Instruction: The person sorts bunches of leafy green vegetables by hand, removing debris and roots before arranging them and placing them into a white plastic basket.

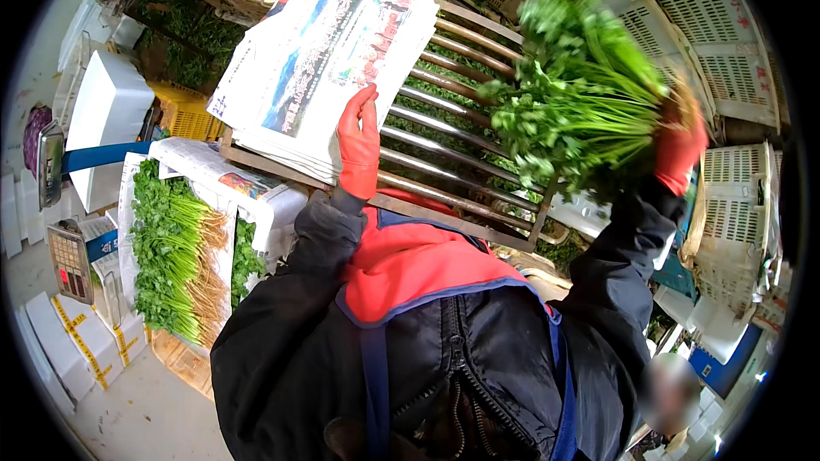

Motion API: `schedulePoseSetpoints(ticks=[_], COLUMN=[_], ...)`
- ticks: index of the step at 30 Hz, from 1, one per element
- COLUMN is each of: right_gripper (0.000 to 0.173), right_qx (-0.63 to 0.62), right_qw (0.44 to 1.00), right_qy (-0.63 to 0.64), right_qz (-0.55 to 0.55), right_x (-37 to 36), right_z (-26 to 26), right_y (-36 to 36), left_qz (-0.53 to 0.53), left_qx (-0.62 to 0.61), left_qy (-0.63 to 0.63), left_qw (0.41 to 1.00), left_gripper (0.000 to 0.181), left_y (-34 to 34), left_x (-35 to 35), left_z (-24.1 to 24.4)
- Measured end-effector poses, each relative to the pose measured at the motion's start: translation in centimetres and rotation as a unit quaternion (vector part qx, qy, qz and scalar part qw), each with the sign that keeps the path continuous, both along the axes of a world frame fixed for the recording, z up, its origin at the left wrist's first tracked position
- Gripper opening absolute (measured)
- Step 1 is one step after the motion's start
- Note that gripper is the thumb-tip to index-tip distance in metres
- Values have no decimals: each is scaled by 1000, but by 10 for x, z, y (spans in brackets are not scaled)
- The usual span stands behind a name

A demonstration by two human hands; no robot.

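My right hand (680, 134), in a red glove, grips a bunch of leafy green herbs (576, 96) that looks like coriander. It holds the bunch by the root end, with the leaves spreading left over a metal slatted rack (448, 116). The leaves are blurred. My left hand (359, 134), also red-gloved, lies over the lower right edge of a stack of printed newspaper sheets (314, 57). Nothing shows in its fingers, which point away from me. The stack rests on the rack's left part and bears pictures and writing.
At left, rooted herb bunches (170, 250) lie on newspaper over a crate. A digital scale (70, 262), a white foam box (106, 121) and a yellow crate (186, 109) stand nearby. Pale plastic crates (724, 45) line the right and far sides. A blurred person (669, 394) is at lower right.
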State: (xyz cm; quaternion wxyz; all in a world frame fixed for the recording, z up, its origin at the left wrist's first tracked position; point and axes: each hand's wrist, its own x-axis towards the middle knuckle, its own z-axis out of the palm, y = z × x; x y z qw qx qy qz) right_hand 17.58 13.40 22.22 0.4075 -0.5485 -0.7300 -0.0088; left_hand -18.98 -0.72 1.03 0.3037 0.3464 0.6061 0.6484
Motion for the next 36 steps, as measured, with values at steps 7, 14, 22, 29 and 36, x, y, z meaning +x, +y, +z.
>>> schedulePoseSetpoints(ticks=[7,14,22,29,36], right_gripper=[29,23,21,23,20], right_qx=[-92,-122,-92,-74,-76], right_qw=[991,982,986,986,981], right_qy=[-36,132,120,126,143], right_qz=[-95,-65,-71,-85,-109], right_x=[34,93,93,77,31], right_z=[-108,-98,-89,-68,-87], right_y=[11,-13,-60,-84,-80], left_qz=[-102,-184,-366,-289,-370], left_qx=[-77,-74,-136,-26,189], left_qy=[76,38,-58,-17,212], left_qw=[989,979,919,957,885], left_gripper=[25,25,29,17,6], left_y=[9,34,74,68,34], left_x=[8,21,70,99,135], left_z=[-4,-20,-23,18,102])
